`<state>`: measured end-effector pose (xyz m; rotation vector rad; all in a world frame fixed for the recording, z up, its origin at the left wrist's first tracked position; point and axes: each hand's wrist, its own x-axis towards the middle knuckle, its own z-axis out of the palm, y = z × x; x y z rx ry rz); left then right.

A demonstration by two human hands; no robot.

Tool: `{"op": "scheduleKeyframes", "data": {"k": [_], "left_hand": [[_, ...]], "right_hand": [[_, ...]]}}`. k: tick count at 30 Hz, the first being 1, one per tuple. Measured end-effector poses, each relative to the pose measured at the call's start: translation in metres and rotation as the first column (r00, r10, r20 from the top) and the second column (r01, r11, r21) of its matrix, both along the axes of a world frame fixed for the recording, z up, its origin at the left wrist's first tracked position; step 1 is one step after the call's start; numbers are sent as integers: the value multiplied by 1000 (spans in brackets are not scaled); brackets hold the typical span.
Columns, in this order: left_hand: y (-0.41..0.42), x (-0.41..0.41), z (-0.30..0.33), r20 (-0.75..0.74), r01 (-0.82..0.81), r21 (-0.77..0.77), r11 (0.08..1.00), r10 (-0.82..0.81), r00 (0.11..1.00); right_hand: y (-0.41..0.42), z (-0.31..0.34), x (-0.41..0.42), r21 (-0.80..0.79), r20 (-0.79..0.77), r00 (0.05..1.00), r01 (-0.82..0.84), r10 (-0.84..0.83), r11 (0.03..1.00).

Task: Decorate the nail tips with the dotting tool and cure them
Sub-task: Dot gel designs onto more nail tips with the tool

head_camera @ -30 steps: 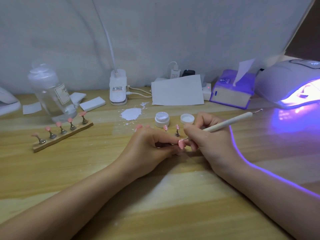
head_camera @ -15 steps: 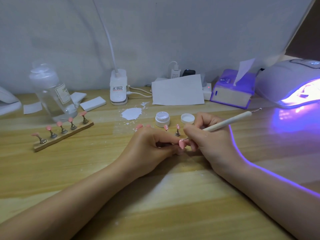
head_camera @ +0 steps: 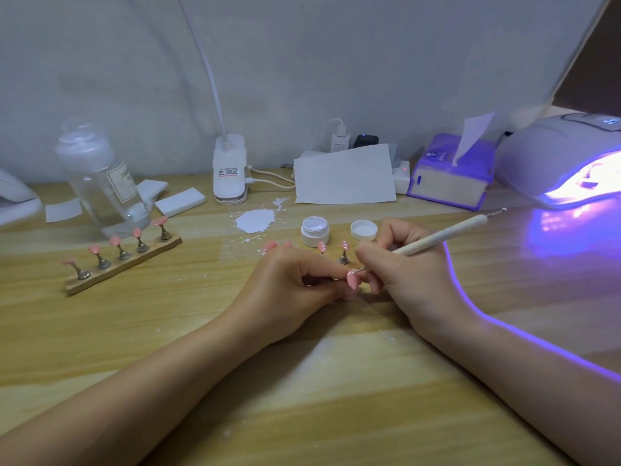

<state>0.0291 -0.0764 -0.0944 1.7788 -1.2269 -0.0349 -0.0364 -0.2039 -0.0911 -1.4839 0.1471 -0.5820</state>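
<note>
The curing lamp [head_camera: 564, 156] is cut off at the right edge.

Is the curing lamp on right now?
On. The curing lamp glows bright violet from its opening and throws purple light across the table in front of it.

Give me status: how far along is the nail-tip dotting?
Done: two pink tips on stands behind the hands already carry white dots. In hand: the left hand holds a pink tip while the right hand touches the dotting tool to it. Left: five plain tips on the wooden holder show no dots, and curing in the lit lamp.
</note>
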Motion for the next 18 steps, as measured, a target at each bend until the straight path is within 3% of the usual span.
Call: {"op": "scheduleKeyframes", "data": {"k": [18], "left_hand": [[1,0,0,1,-15,33,999,15,1000]], "right_hand": [[0,-1,0,-1,-3,1000,5,-5,1000]]}}
